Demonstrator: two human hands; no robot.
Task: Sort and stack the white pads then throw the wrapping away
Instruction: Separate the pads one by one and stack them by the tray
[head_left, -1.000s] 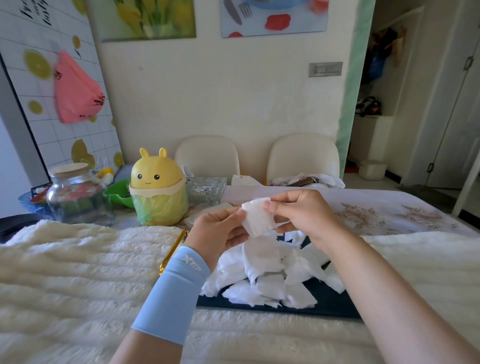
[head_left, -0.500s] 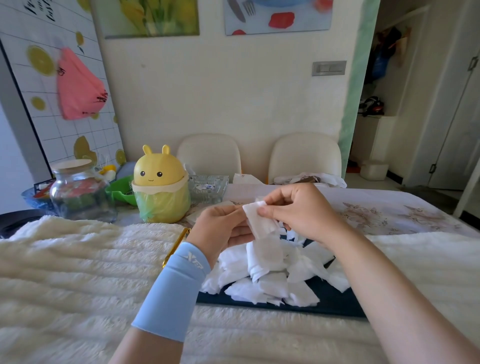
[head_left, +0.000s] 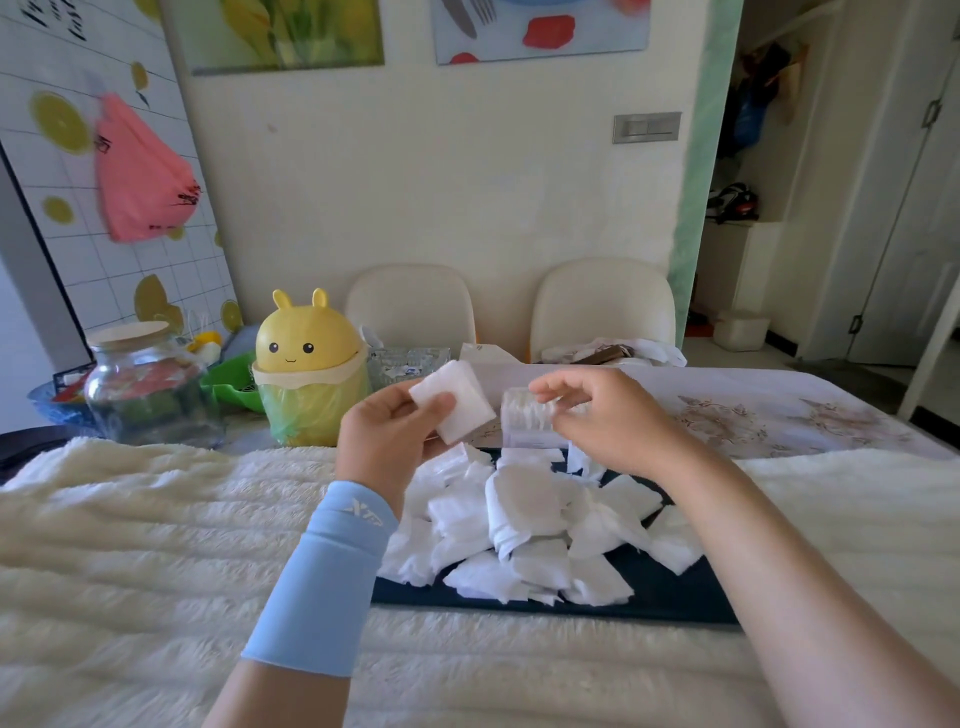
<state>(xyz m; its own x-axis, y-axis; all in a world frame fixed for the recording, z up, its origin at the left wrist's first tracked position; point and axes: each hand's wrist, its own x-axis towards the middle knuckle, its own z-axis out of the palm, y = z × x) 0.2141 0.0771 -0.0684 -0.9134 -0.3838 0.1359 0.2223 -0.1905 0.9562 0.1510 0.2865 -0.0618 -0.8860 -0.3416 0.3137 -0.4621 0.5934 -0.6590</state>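
Observation:
My left hand (head_left: 384, 441) grips a small stack of white square pads (head_left: 460, 402), thumb across its front, lifted above the table. My right hand (head_left: 608, 415) hovers just right of that stack with its fingers loosely curled and nothing visibly between them. Right behind its fingertips a clear-wrapped pack of pads (head_left: 524, 418) stands at the far edge of a dark tray (head_left: 675, 603). A loose pile of white pads (head_left: 530, 525) covers the tray's middle, below both hands.
A yellow bunny-shaped bin (head_left: 311, 374) with a bag liner stands at the left behind the fluffy cream cover (head_left: 130, 545). Beside it are a glass jar (head_left: 145, 384), a green bowl (head_left: 231, 382) and a glass dish (head_left: 408, 364). Two cream chairs (head_left: 602, 306) stand against the wall.
My right hand has let go of the pad and moved off to the right. The left hand now holds the stack alone, turned flatter and a little higher.

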